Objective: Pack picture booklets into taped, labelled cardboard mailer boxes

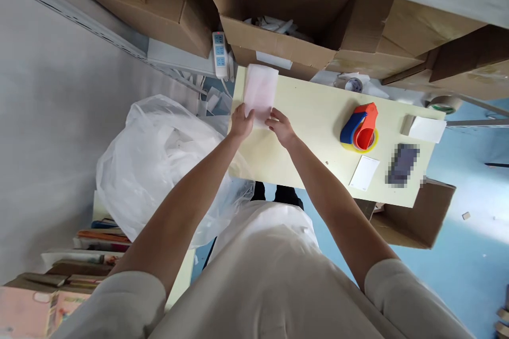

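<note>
A flat, pale pink rectangle [261, 90], maybe a book or packet in thin white wrapping, lies at the left end of a cream table [306, 116]. At its near left corner my left hand [242, 123] grips the edge, thumb on top. My right hand [280, 127] is closed on the near right corner, its thumb and fingers at the edge. What the wrapping covers cannot be made out clearly. Further right on the table stands a red and blue tape dispenser [362, 126] with a yellow roll.
A white card [364, 172], a blurred-out dark object [403, 164] and a white stack [426, 128] lie at the table's right. Open cardboard boxes [278, 42] line the back, beside a power strip [220, 55]. Left is a big clear plastic bag [159, 153]; books [32, 307] stand below.
</note>
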A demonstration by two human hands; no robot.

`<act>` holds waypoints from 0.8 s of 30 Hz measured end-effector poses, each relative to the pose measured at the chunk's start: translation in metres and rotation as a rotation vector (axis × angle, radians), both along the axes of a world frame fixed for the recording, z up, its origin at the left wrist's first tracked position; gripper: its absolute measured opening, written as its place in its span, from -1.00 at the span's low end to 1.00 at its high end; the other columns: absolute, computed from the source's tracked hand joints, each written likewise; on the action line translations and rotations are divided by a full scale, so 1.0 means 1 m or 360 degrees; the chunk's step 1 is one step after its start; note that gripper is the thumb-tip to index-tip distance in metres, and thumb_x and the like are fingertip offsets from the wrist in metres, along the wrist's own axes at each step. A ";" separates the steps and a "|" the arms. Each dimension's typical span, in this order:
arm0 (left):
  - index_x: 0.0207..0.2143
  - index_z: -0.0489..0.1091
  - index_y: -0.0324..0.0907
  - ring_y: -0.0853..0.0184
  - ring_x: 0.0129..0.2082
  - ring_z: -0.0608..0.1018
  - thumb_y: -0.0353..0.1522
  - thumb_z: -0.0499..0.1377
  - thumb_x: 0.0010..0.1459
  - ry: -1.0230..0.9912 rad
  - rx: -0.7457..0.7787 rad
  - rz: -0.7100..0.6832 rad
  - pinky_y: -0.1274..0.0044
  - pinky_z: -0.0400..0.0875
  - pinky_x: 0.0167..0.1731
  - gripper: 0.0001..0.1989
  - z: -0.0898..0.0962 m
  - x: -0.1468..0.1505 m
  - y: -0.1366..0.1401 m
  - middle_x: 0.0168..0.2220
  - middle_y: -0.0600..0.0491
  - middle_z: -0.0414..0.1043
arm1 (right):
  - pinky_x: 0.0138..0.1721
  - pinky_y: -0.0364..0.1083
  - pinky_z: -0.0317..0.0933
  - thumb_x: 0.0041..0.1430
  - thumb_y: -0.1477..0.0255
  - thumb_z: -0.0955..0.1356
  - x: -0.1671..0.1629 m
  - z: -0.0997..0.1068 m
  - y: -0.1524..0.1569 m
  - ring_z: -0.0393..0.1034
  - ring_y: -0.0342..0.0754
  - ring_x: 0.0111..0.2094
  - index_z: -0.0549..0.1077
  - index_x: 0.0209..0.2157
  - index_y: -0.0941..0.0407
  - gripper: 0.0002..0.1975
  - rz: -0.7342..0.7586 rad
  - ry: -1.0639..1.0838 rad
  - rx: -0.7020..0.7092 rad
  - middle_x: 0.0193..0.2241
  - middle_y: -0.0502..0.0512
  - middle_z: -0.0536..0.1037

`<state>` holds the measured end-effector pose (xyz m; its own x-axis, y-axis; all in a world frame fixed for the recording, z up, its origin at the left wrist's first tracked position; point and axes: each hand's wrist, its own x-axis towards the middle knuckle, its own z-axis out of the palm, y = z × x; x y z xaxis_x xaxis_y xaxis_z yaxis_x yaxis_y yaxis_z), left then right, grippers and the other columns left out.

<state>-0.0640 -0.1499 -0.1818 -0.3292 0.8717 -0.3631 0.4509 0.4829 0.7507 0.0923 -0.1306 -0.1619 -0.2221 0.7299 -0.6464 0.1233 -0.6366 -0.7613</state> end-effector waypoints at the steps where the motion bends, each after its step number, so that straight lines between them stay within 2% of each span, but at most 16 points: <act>1: 0.09 0.26 -0.23 0.13 0.23 0.22 -0.19 0.08 0.18 -0.0003 -0.0013 -0.0027 0.33 -0.01 0.23 -0.52 -0.002 -0.005 0.003 0.15 -0.15 0.26 | 0.10 0.10 0.15 -0.17 0.40 0.37 -0.003 -0.001 0.001 0.26 0.08 0.08 0.20 0.20 0.06 -0.20 -0.0001 0.0038 0.0014 0.12 0.14 0.31; 5: 0.13 0.23 -0.20 0.16 0.31 0.08 -0.19 0.12 0.15 0.0045 -0.0039 -0.0148 0.33 -0.15 0.27 -0.48 -0.001 -0.005 0.000 0.27 -0.13 0.10 | 0.09 0.10 0.17 -0.20 0.40 0.35 -0.007 -0.007 -0.002 0.28 0.07 0.06 0.18 0.21 0.03 -0.18 -0.0045 0.0101 0.0068 0.15 0.12 0.29; 9: 0.18 0.17 -0.23 0.15 0.34 -0.01 -0.16 0.11 0.14 0.0119 -0.0039 -0.0259 0.33 -0.18 0.28 -0.40 0.006 0.002 -0.008 0.31 -0.17 0.01 | 0.08 0.09 0.20 -0.21 0.41 0.35 -0.006 -0.010 -0.003 0.28 0.09 0.07 0.16 0.22 0.03 -0.16 -0.0117 0.0100 0.0061 0.16 0.13 0.28; 15: 0.23 0.11 -0.17 -0.02 0.35 -0.15 -0.17 0.11 0.12 0.0409 -0.0152 -0.0334 0.08 -0.22 0.23 -0.35 0.029 0.009 -0.024 0.36 -0.15 -0.17 | 0.06 0.09 0.21 -0.17 0.38 0.37 -0.002 0.006 -0.014 0.31 0.09 0.06 0.20 0.20 0.01 -0.21 -0.0152 0.0033 0.0057 0.18 0.16 0.27; 20: 0.21 0.15 -0.18 -0.02 0.35 -0.17 -0.18 0.14 0.10 0.0440 -0.0104 -0.0664 0.08 -0.19 0.22 -0.35 0.070 0.034 -0.075 0.37 -0.19 -0.23 | -0.01 0.07 0.27 -0.18 0.38 0.39 0.034 0.041 -0.070 0.40 0.07 -0.04 0.33 0.07 -0.01 -0.33 -0.0207 -0.0104 -0.0031 0.14 0.19 0.32; 24: 0.21 0.16 -0.21 0.02 0.32 0.03 -0.15 0.06 0.15 0.0160 -0.0338 -0.0913 0.18 -0.01 0.21 -0.39 0.097 0.050 -0.123 0.32 -0.21 -0.02 | -0.16 0.02 0.33 -0.19 0.34 0.40 0.078 0.067 -0.133 0.47 0.03 -0.18 0.39 -0.02 -0.01 -0.42 -0.0309 -0.0306 -0.0113 0.07 0.19 0.38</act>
